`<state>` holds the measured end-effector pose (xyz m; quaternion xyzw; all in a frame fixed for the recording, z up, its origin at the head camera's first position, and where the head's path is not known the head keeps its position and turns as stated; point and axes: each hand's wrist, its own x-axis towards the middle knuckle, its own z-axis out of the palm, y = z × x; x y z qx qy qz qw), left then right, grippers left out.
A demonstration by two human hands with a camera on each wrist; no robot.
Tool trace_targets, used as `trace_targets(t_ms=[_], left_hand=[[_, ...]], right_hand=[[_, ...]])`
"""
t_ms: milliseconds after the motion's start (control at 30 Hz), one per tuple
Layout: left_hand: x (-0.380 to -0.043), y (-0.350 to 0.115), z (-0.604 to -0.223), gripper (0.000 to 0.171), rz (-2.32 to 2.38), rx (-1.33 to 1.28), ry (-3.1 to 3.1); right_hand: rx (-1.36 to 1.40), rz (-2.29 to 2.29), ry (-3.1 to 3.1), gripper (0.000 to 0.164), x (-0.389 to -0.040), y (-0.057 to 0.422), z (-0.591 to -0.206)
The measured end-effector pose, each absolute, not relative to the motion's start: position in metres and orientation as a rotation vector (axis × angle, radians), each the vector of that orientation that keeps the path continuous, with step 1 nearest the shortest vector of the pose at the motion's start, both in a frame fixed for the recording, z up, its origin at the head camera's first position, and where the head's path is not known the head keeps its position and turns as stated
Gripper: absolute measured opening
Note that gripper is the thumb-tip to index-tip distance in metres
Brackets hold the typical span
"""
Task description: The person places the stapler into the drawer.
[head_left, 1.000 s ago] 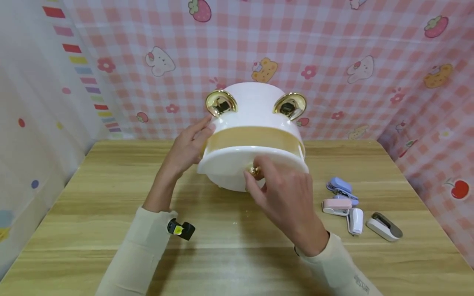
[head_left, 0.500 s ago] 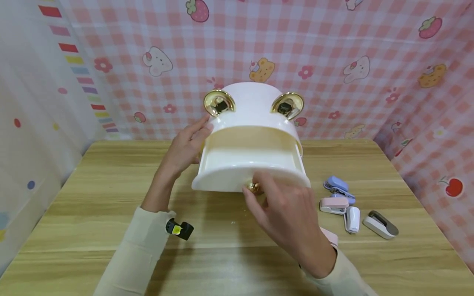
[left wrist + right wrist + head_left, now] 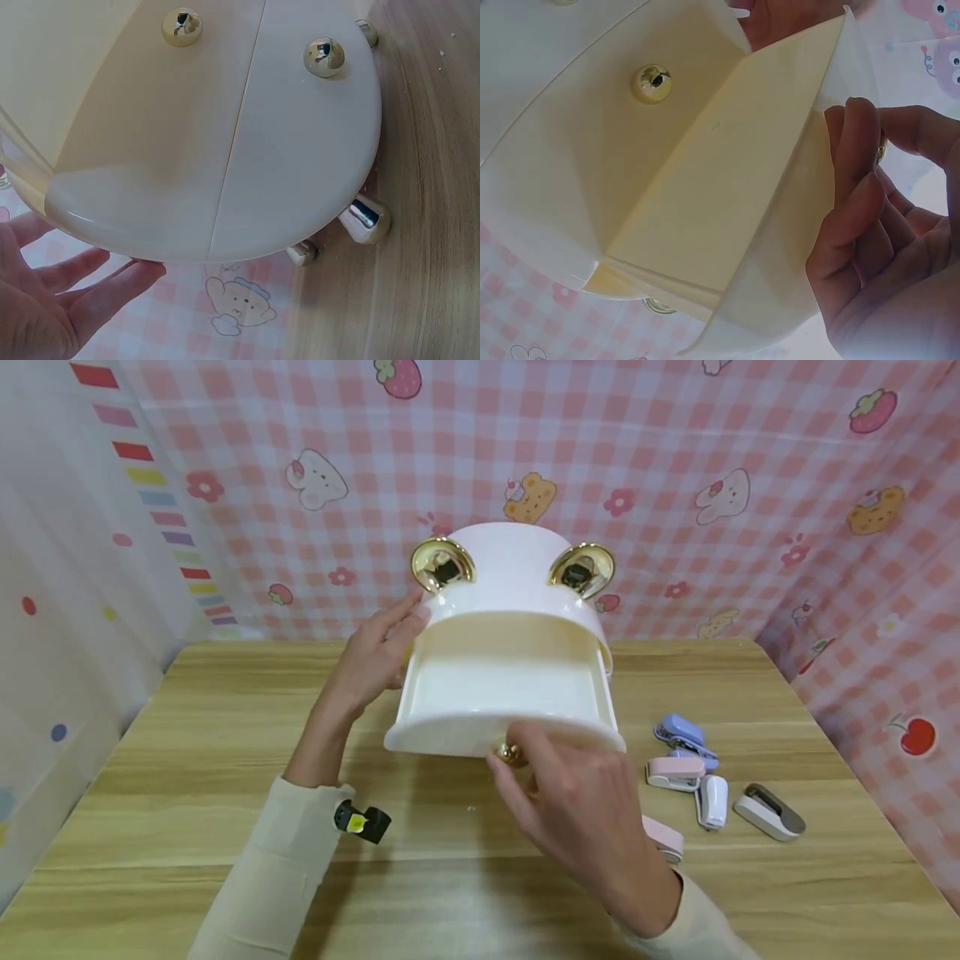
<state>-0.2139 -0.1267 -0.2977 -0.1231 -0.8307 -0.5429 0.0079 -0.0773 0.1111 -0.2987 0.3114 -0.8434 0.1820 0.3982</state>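
A white rounded storage box with two gold ear-like discs stands on the table. Its top drawer is pulled far out and shows a bare cream inside. My right hand pinches the gold round knob on the drawer front between thumb and index finger. Against the left side of the box rests my left hand, its fingers extended along the wall; the left wrist view shows those fingertips at the box's edge. Lower drawers with gold knobs sit closed beneath, and gold feet support the box.
To the right lie several small staplers: blue, pink, white and grey-and-white. Another pink one is partly hidden by the right hand. A patterned pink checked cloth hangs behind the wooden table.
My right hand has drawn the top drawer out toward me by its knob, so the inside now shows. A pink stapler has come into sight beside the right wrist. My left hand stays on the box.
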Motion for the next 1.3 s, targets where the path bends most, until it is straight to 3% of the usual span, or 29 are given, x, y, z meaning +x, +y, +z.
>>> trace_targets(t_ms=[667,1033,1300], left_hand=[[-0.215,-0.128,-0.296,0.065,-1.709,-0.421,-2.580],[-0.215,-0.129,-0.298,0.065,-1.722,-0.421,-2.582],[-0.214,-0.127,-0.298,0.065,-1.738,-0.445,-2.571]], right_hand=[[0.817,0.465,-2.178,0.016,-0.073,0.113,-0.297],[0.806,0.488,-2.041,0.034,-0.073,0.130,-0.274],[0.729,0.424,-1.992,0.032,-0.076,0.144,-0.256]])
